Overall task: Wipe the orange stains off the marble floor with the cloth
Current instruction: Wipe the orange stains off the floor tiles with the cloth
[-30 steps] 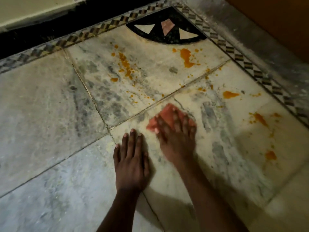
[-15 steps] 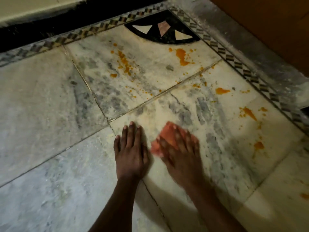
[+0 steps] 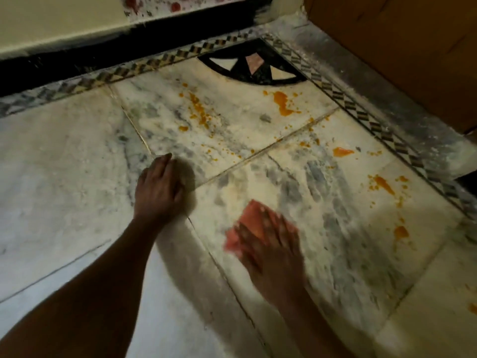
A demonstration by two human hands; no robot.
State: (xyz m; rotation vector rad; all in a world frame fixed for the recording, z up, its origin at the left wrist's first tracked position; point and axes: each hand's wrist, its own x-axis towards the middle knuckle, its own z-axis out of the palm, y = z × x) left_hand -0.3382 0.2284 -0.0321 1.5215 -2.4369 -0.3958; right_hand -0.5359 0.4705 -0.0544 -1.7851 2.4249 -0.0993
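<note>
My right hand (image 3: 271, 244) lies flat and blurred on a pinkish-red cloth (image 3: 251, 220), pressing it to the marble floor (image 3: 64, 164). My left hand (image 3: 158, 187) rests on the floor to the left of the cloth, fingers bent, holding nothing. Orange stains mark the tiles beyond and to the right: a streak of drops (image 3: 198, 109), a large blotch (image 3: 282, 104) near the black inlay, a patch (image 3: 342, 151), a smear (image 3: 384, 184) and a spot (image 3: 401, 231). The cloth touches none of them.
A black fan-shaped inlay (image 3: 254, 65) with light triangles fills the floor corner. A checkered border strip (image 3: 361, 112) runs along two sides. A cream wall with a black skirting (image 3: 129, 45) is beyond, and a brown wooden panel (image 3: 400, 47) stands at the right.
My right hand has dragged the cloth back towards me and a little right. My left hand has shifted left and curled from flat. The view has tilted up, showing more wall.
</note>
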